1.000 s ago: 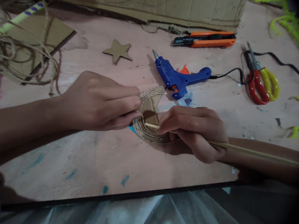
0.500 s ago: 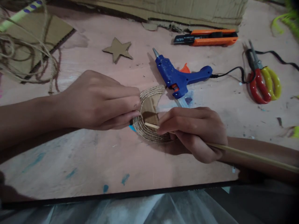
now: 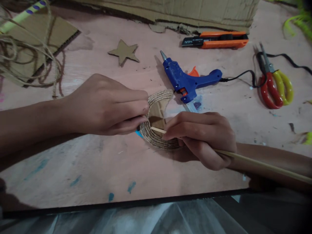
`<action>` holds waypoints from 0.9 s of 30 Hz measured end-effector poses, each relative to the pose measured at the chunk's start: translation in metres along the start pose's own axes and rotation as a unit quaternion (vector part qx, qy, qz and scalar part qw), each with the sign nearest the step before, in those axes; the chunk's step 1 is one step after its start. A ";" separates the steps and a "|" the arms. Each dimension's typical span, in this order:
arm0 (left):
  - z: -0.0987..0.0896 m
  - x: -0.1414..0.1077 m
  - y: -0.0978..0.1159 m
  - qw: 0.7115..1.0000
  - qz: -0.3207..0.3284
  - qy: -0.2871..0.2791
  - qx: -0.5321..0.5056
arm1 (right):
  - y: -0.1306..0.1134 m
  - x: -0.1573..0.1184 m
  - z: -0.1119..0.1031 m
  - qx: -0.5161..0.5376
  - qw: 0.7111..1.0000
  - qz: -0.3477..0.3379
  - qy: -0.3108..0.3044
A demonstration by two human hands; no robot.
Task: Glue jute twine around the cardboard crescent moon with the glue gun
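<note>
Between my hands lies a crescent-shaped cardboard piece (image 3: 156, 112) with rows of jute twine (image 3: 158, 139) curving along it. My left hand (image 3: 109, 105) is closed on the crescent's left side, its fingertips pressed together at the twine. My right hand (image 3: 202, 136) pinches a thin wooden stick (image 3: 263, 164), whose tip rests at the inner edge of the twine rows. The stick's rear end runs back over my right forearm. Just behind the crescent lies a blue glue gun (image 3: 181, 78), its nozzle pointing away to the upper left.
A cardboard star (image 3: 124, 52) lies behind my left hand. Loose twine (image 3: 31, 74) is heaped on a cardboard sheet (image 3: 64, 29) at the left. An orange utility knife (image 3: 224, 40) and red-and-yellow scissors (image 3: 273, 87) lie at the right, by the black cord (image 3: 243, 73). Large cardboard (image 3: 195, 13) borders the back.
Both hands stay almost where they were, with the stick tip at the twine's inner edge. The view has shifted very slightly.
</note>
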State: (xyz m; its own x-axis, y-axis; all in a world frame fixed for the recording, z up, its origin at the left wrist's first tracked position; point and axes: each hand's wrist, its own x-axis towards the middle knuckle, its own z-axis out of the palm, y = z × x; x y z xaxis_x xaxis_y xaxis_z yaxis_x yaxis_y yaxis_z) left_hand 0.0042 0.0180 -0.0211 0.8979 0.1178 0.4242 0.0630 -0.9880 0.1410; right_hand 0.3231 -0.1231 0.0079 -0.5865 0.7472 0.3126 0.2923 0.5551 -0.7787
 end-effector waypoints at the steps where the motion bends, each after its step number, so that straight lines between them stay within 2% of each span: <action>1: 0.000 0.001 0.000 1.000 0.002 0.000 0.004 | 0.000 0.000 0.000 -0.002 1.000 0.000 0.001; 7: -0.002 0.003 0.002 1.000 0.002 0.002 0.002 | 0.000 0.000 0.000 -0.007 1.000 0.003 0.016; 11: -0.006 0.005 0.006 0.999 -0.024 -0.028 0.002 | 0.001 0.000 0.000 -0.014 1.000 -0.002 0.002; 16: -0.005 0.005 0.005 1.000 -0.021 -0.010 -0.006 | 0.001 -0.002 0.002 0.005 1.000 0.007 0.027; 21: 0.001 0.002 0.001 1.000 -0.024 0.015 -0.004 | 0.003 -0.001 0.003 0.033 0.999 0.017 0.020; 27: -0.001 0.003 0.003 1.000 -0.027 0.009 0.013 | 0.003 -0.001 0.003 0.044 0.998 0.018 0.028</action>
State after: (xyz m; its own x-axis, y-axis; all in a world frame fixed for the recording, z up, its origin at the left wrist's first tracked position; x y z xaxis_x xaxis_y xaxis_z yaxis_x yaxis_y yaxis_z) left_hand 0.0070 0.0157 -0.0184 0.8850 0.1726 0.4325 0.1227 -0.9824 0.1411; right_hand 0.3224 -0.1235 0.0029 -0.5330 0.7864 0.3121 0.2425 0.4953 -0.8342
